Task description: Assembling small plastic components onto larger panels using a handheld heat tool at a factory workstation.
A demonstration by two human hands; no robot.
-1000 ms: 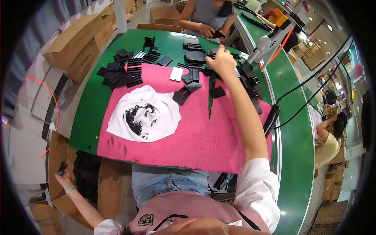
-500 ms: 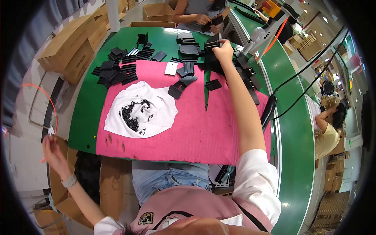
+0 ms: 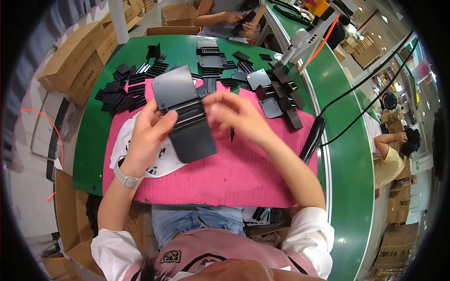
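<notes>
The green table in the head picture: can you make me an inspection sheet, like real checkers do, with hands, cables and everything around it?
Surface: green table, partly covered by a pink sheet.
Job's things: one dark part, two flat panels with a ribbed middle, held above the sheet.
Clutter: loose dark parts toward the far side; a white cloth, partly hidden behind the left hand.
Hands: left hand grips the part's left side; right hand is at its right side, contact unclear.
Cables: black cable, thick-sleeved, at right.
Surroundings: cardboard boxes at left; a co-worker across the table.
</notes>
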